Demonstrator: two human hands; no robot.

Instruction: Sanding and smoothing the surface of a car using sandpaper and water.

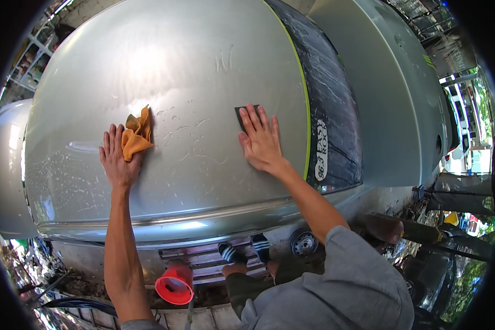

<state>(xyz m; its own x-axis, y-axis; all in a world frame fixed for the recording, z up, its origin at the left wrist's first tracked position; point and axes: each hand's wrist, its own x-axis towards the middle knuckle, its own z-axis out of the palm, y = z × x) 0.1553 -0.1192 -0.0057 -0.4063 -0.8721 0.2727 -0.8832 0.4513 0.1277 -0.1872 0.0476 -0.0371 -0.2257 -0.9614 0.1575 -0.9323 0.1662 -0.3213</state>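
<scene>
A silvery-grey vehicle roof, wet and streaked with drops, spreads beneath both hands. My left hand rests on it at the left, fingers stretched forward, with a crumpled orange cloth caught at the thumb side; the thumb is partly hidden. Farther right, my right hand presses flat on a dark square of sandpaper. Only the sheet's left and upper edges show past the fingers.
A dark windshield with a yellow-green edge borders the roof at right, before the hood. My feet stand on a slatted bench, beside a red bucket. Another silver vehicle is at far left.
</scene>
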